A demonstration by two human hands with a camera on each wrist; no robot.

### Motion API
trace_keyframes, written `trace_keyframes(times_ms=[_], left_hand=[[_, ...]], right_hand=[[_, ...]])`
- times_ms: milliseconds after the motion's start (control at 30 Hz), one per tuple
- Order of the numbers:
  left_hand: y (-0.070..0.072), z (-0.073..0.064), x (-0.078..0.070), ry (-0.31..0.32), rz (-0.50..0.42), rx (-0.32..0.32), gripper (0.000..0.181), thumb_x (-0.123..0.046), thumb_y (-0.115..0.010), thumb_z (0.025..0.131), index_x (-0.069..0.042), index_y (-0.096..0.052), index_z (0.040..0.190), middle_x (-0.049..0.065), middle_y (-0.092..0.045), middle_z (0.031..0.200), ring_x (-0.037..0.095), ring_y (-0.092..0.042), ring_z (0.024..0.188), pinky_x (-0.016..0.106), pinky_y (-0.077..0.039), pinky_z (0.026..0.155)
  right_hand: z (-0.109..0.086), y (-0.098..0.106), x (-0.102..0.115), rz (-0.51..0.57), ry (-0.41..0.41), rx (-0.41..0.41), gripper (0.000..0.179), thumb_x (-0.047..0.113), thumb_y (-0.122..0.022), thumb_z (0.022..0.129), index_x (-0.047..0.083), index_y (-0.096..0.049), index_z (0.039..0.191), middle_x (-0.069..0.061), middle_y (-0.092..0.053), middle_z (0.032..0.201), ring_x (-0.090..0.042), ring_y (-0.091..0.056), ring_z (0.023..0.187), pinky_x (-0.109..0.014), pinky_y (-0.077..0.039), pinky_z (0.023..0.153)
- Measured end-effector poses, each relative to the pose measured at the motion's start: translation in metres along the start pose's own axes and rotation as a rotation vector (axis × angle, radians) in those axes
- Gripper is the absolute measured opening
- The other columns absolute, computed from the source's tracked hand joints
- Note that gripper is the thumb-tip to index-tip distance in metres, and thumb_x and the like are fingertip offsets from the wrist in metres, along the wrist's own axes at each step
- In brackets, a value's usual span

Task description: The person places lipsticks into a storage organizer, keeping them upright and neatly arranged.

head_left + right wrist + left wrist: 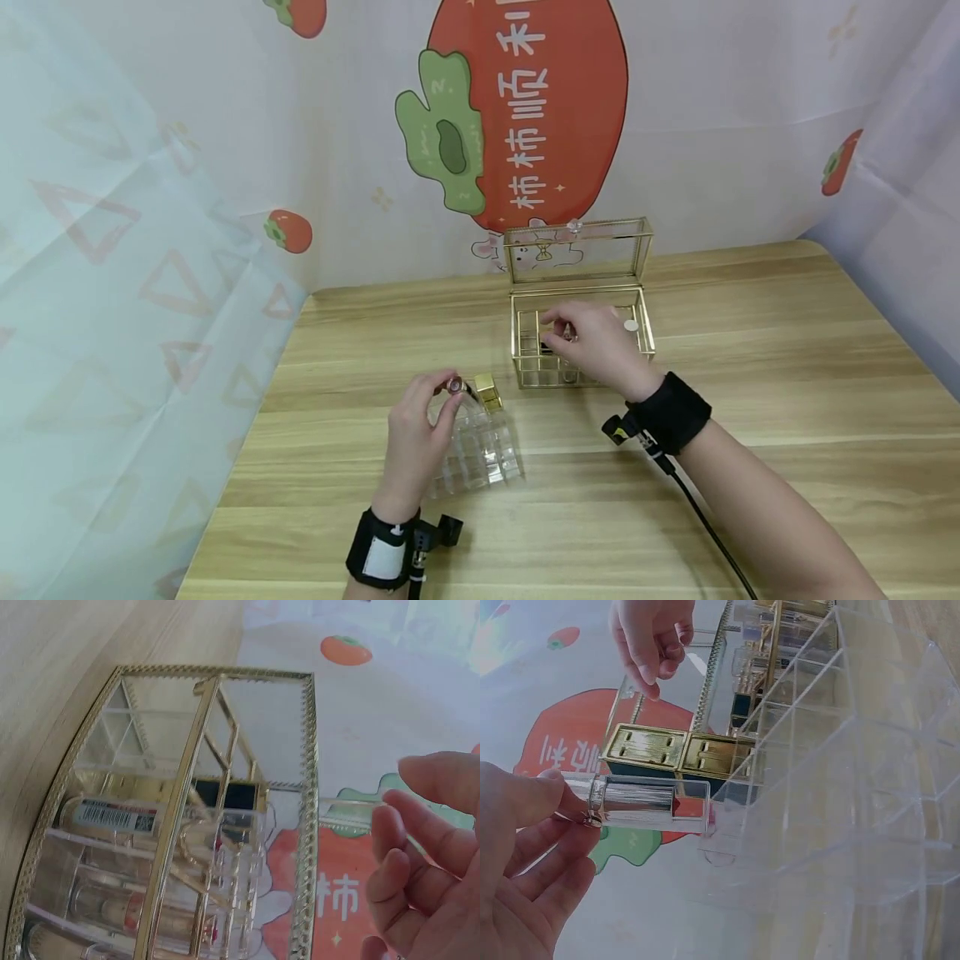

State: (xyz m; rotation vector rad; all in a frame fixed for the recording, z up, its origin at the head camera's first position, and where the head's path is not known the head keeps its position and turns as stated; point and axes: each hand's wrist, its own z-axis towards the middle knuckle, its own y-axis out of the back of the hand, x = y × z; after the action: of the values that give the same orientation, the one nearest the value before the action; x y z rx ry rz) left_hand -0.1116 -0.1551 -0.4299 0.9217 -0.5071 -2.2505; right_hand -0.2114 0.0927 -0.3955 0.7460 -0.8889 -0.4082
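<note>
My left hand (415, 442) pinches a lipstick (637, 801) with a clear cap between thumb and fingers. It holds the lipstick above the back of a clear divided organizer (480, 454). Two gold-ended square tubes (646, 746) stand in that organizer, beside the lipstick. Over the gold-framed glass box (516, 337) hovers my right hand (600, 343), its fingers loosely bent with nothing between them. Inside the box, several clear-capped lipsticks (112, 907) and a dark square tube (225, 793) lie in compartments, as the right wrist view shows.
The glass box's hinged lid (577, 254) stands raised at the back, near the printed cloth backdrop (360, 150). Both things sit on a wooden table (750, 375). A cable (708, 512) runs from the right wrist camera along the forearm.
</note>
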Motion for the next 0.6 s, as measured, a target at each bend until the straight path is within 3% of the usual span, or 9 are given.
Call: trace_keyframes(times_ms=[100,233,433,600], left_hand=[[0.003,0.001,-0.001,-0.008,-0.008,-0.027,0.031,0.0,-0.071,0.081,0.007,-0.063,0.11,0.018,-0.068,0.102,0.024,-0.062,0.095,0.041,-0.057,0.082],[0.007,0.003,-0.001,-0.012,-0.015,-0.06,0.031,0.002,-0.071,0.081,0.007,-0.063,0.11,0.018,-0.067,0.1,0.024,-0.062,0.092,0.041,-0.058,0.078],[0.017,0.008,-0.003,-0.024,-0.008,-0.108,0.034,0.005,-0.071,0.08,0.006,-0.064,0.113,0.016,-0.066,0.098,0.022,-0.061,0.091,0.037,-0.059,0.078],[0.024,0.01,-0.006,-0.027,-0.1,-0.145,0.036,0.013,-0.068,0.079,0.004,-0.067,0.114,0.016,-0.063,0.094,0.02,-0.059,0.086,0.02,-0.054,0.087]], right_hand=[[-0.003,0.0,0.005,0.041,0.024,-0.029,0.017,0.015,-0.068,0.086,0.006,-0.071,0.1,-0.001,-0.064,0.075,-0.014,-0.053,0.069,-0.039,-0.045,0.072],[-0.007,0.0,0.012,0.117,0.057,-0.022,0.013,0.012,-0.068,0.085,0.006,-0.072,0.097,-0.002,-0.063,0.074,-0.013,-0.052,0.067,-0.03,-0.047,0.058],[-0.014,-0.005,0.021,0.184,0.124,0.029,0.015,0.013,-0.07,0.085,0.003,-0.071,0.097,-0.001,-0.065,0.077,-0.011,-0.055,0.071,-0.033,-0.052,0.063],[-0.019,-0.012,0.026,0.224,0.154,0.076,0.02,0.02,-0.072,0.084,0.006,-0.071,0.099,0.003,-0.066,0.08,-0.008,-0.055,0.074,-0.031,-0.053,0.065]])
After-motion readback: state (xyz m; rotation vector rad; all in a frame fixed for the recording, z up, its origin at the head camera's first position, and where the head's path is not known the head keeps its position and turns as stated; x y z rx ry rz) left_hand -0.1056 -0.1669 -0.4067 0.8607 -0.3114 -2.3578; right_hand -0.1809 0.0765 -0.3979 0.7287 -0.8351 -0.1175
